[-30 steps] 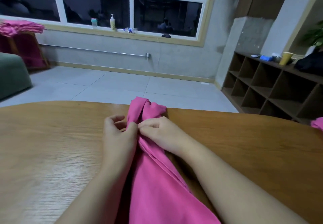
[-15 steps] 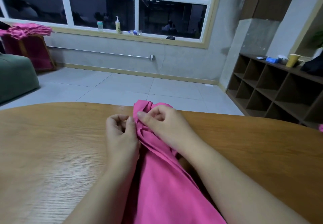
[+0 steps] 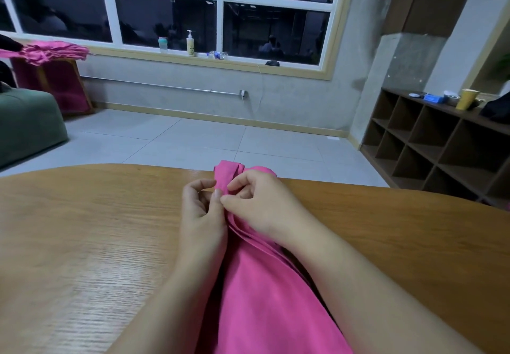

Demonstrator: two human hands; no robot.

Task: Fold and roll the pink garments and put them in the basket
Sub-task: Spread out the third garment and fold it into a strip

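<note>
both hands have crept toward the far end of the pink garment (image 3: 265, 293) on the wooden table (image 3: 82, 243); the left hand (image 3: 202, 213) and right hand (image 3: 262, 202) pinch its folded edges, so rolling looks about to begin.

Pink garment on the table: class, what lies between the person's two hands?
In the head view, a folded strip of the pink garment runs between the left hand and right hand; both pinch it.
</note>
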